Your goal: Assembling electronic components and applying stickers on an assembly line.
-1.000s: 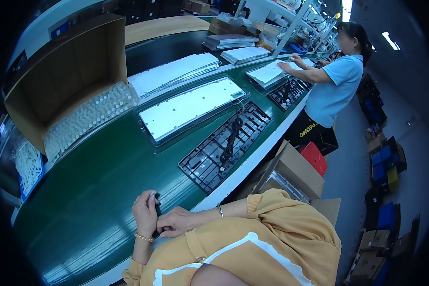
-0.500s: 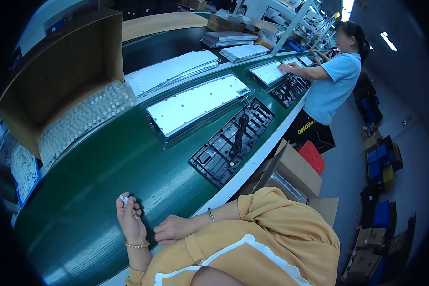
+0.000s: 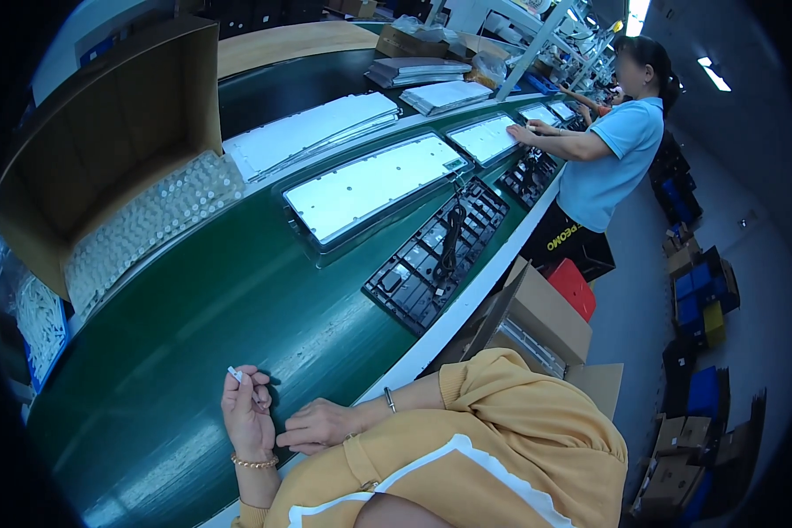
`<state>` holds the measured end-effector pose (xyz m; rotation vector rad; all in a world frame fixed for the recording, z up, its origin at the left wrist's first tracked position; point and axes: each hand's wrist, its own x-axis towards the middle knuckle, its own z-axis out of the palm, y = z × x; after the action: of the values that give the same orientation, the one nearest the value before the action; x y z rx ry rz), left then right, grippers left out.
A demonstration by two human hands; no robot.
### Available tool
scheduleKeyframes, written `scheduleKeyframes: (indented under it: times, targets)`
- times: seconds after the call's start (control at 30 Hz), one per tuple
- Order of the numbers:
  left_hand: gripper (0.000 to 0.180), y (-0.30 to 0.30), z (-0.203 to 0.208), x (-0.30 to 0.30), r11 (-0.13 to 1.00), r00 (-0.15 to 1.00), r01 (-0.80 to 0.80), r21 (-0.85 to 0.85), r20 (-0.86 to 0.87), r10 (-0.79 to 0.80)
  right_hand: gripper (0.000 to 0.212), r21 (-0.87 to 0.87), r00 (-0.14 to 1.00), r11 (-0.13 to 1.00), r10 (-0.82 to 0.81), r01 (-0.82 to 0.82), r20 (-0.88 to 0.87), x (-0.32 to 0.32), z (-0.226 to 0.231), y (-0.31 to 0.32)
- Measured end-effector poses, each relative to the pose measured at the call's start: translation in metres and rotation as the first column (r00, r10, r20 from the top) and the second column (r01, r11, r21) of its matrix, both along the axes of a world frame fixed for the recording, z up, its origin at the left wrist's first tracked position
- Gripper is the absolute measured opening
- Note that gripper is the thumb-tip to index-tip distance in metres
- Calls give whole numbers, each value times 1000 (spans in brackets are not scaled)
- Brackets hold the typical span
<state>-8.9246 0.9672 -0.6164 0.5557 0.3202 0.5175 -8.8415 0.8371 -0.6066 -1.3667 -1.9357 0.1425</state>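
My left hand point(image 3: 248, 417), with a beaded bracelet at its wrist, is raised over the green belt near its front edge. Its curled fingers grip a small white stick-like piece point(image 3: 235, 374), whose tip shows above the thumb. Close beside it, my right hand point(image 3: 319, 424) rests at the belt's edge with its fingers curled in, and I see nothing in them. Farther along lies a black keyboard frame point(image 3: 414, 286), underside up, a coiled black cable point(image 3: 451, 238) on it. Behind it, a white keyboard plate point(image 3: 374, 189) sits in a clear tray.
At left stands an open cardboard box point(image 3: 114, 132) with clear bumpy packing trays point(image 3: 154, 229); a blue bin point(image 3: 57, 348) of small white pieces is nearer. Stacked white plates point(image 3: 312, 132) lie behind the belt. A co-worker in light blue point(image 3: 620, 145) handles another plate point(image 3: 484, 141) farther along.
My left hand has come down slightly and to the right, still holding the white piece. The near plate and black frame sit a little farther right; the co-worker's plate is farther left.
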Motion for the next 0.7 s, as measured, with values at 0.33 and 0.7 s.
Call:
scheduleKeyframes:
  times: [0.33,0.7]
  targets:
    - [10,-13,13,8,980,996,55,194,-74,-41,10,-41,998,999,10,-7,70,16,-5,-9]
    - [11,-7,-17,-22,843,984,92,529,-180,6,6,-15,1000,1000,-18,18,-25,-29,-23,13]
